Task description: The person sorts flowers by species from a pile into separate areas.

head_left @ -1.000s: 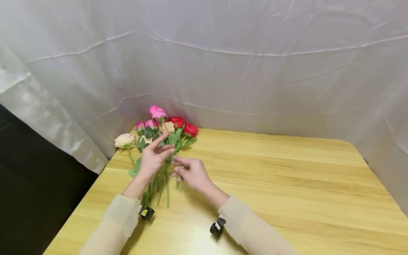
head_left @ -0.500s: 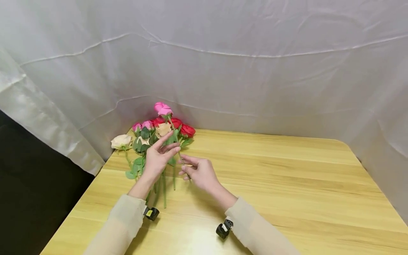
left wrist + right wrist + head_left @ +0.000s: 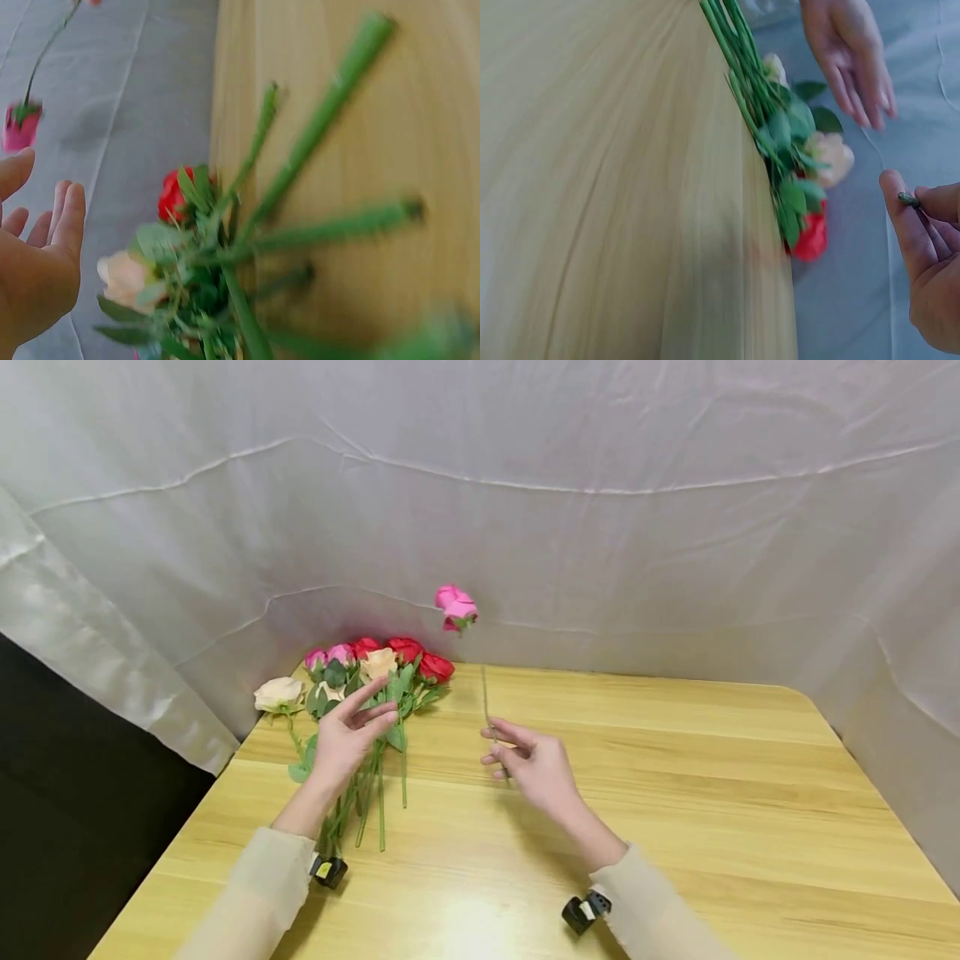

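Observation:
Between thumb and fingers, my right hand pinches the lower stem of a single pink rose, which stands nearly upright above the table with its bloom against the curtain. The cut stem end pokes out past the thumb in the right wrist view. My left hand hovers over the pile of flowers, fingers spread and nothing between them. In the left wrist view the held rose's pink bloom shows beyond the left fingertips. Beneath that hand lie red roses, a peach rose and green stems.
A cream rose lies at the pile's left side, with smaller pink blooms at the back. The wooden table stretches to the right. A pale curtain hangs behind it, and a dark area borders its left edge.
My right hand has moved right, carrying the pink rose away from the pile. The left hand, which was at the rose's stem, has let it go and drawn slightly left.

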`<action>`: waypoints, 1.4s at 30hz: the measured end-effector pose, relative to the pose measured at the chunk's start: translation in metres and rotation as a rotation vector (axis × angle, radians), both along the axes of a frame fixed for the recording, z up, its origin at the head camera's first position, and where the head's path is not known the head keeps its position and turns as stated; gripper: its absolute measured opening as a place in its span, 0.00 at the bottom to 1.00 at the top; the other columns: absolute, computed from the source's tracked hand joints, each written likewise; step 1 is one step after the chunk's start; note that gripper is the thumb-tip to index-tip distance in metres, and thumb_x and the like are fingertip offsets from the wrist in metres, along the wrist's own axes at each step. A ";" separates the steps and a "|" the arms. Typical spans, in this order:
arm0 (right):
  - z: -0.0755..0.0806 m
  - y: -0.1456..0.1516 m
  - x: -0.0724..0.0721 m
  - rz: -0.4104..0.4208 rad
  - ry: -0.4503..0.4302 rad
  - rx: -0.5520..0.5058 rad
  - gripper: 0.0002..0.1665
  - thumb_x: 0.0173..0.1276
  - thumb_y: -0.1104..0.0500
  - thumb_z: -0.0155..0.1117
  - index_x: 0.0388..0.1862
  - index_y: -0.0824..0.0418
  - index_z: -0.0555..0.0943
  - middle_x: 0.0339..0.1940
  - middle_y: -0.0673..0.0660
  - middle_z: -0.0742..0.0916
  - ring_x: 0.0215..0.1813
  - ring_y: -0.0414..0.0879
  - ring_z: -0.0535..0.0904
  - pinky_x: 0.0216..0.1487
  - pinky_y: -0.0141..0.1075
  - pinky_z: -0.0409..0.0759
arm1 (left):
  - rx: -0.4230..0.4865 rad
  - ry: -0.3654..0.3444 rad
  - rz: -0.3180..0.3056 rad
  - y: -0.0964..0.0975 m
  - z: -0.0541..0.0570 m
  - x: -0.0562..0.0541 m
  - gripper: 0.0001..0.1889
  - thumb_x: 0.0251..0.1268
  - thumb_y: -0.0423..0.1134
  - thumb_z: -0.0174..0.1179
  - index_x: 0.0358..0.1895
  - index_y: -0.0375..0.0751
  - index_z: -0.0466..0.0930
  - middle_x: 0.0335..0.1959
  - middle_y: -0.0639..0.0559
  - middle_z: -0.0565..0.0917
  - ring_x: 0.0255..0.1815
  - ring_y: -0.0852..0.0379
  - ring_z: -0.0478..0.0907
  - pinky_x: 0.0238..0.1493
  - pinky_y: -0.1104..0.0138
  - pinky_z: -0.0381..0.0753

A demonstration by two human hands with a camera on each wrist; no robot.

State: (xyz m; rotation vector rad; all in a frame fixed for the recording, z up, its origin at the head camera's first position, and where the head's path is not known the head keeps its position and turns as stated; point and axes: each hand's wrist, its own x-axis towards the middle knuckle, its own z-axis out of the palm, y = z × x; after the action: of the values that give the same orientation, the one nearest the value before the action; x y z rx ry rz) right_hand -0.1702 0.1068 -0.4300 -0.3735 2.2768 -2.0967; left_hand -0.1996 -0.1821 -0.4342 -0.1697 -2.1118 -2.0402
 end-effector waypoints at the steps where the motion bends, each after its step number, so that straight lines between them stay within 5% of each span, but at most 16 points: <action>1: 0.000 0.007 0.001 -0.010 -0.001 -0.001 0.26 0.73 0.73 0.64 0.69 0.66 0.79 0.58 0.66 0.88 0.44 0.59 0.90 0.41 0.48 0.91 | -0.020 -0.011 0.004 -0.004 -0.001 0.001 0.32 0.70 0.33 0.70 0.76 0.44 0.72 0.61 0.55 0.86 0.53 0.67 0.85 0.39 0.79 0.82; 7: -0.001 0.055 0.007 -0.073 0.037 0.017 0.26 0.74 0.73 0.63 0.70 0.69 0.77 0.60 0.69 0.86 0.43 0.52 0.91 0.42 0.42 0.91 | -0.096 -0.066 0.008 -0.028 -0.008 0.007 0.32 0.71 0.36 0.69 0.77 0.42 0.71 0.71 0.48 0.78 0.53 0.70 0.84 0.55 0.75 0.84; 15: -0.001 0.124 0.024 -0.191 0.073 0.064 0.27 0.75 0.72 0.63 0.71 0.73 0.74 0.60 0.70 0.85 0.41 0.41 0.91 0.42 0.41 0.91 | -0.192 -0.092 0.006 -0.061 -0.015 0.013 0.33 0.72 0.37 0.68 0.76 0.35 0.68 0.74 0.37 0.73 0.53 0.74 0.83 0.56 0.77 0.82; 17: -0.003 0.141 0.030 -0.223 0.064 0.079 0.27 0.76 0.70 0.63 0.72 0.72 0.73 0.60 0.65 0.87 0.42 0.40 0.91 0.42 0.38 0.91 | -0.222 -0.104 0.020 -0.071 -0.015 0.015 0.33 0.72 0.39 0.69 0.77 0.36 0.69 0.72 0.41 0.76 0.52 0.75 0.83 0.56 0.78 0.81; 24: -0.015 0.199 0.051 -0.302 0.072 0.139 0.31 0.76 0.66 0.65 0.73 0.75 0.70 0.54 0.45 0.90 0.42 0.40 0.91 0.40 0.35 0.89 | -0.249 -0.167 0.090 -0.106 -0.015 0.020 0.36 0.70 0.41 0.70 0.77 0.33 0.67 0.52 0.77 0.84 0.47 0.79 0.82 0.50 0.81 0.82; 29: -0.022 0.233 0.065 -0.365 0.018 0.220 0.31 0.77 0.66 0.64 0.74 0.77 0.69 0.49 0.35 0.89 0.40 0.39 0.91 0.39 0.33 0.89 | -0.182 -0.212 0.126 -0.123 -0.020 0.020 0.35 0.72 0.37 0.68 0.77 0.29 0.65 0.45 0.84 0.82 0.44 0.78 0.83 0.48 0.78 0.85; 32: -0.027 0.250 0.071 -0.386 -0.017 0.256 0.32 0.77 0.65 0.64 0.74 0.77 0.68 0.47 0.32 0.89 0.40 0.37 0.90 0.38 0.33 0.89 | -0.220 -0.251 0.138 -0.130 -0.025 0.021 0.36 0.73 0.37 0.68 0.78 0.30 0.63 0.55 0.77 0.82 0.44 0.80 0.82 0.48 0.79 0.84; 38: -0.037 0.283 0.082 -0.380 -0.139 0.210 0.31 0.79 0.60 0.64 0.76 0.68 0.71 0.45 0.32 0.89 0.40 0.37 0.90 0.37 0.33 0.90 | -0.373 -0.339 0.135 -0.138 -0.028 0.026 0.39 0.74 0.45 0.67 0.80 0.33 0.61 0.78 0.37 0.67 0.44 0.87 0.74 0.47 0.84 0.79; 42: -0.040 0.303 0.086 -0.380 -0.215 0.139 0.20 0.77 0.60 0.66 0.65 0.48 0.83 0.43 0.35 0.91 0.39 0.39 0.91 0.38 0.35 0.90 | -0.443 -0.379 0.126 -0.140 -0.027 0.027 0.40 0.75 0.47 0.65 0.80 0.32 0.59 0.77 0.31 0.67 0.61 0.62 0.80 0.47 0.86 0.75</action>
State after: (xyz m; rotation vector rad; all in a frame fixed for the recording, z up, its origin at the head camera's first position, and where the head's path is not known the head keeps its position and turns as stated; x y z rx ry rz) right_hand -0.0847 0.4102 -0.4701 0.2985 2.4922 -1.9831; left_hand -0.1722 -0.3224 -0.4614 0.3047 -2.7008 -1.6048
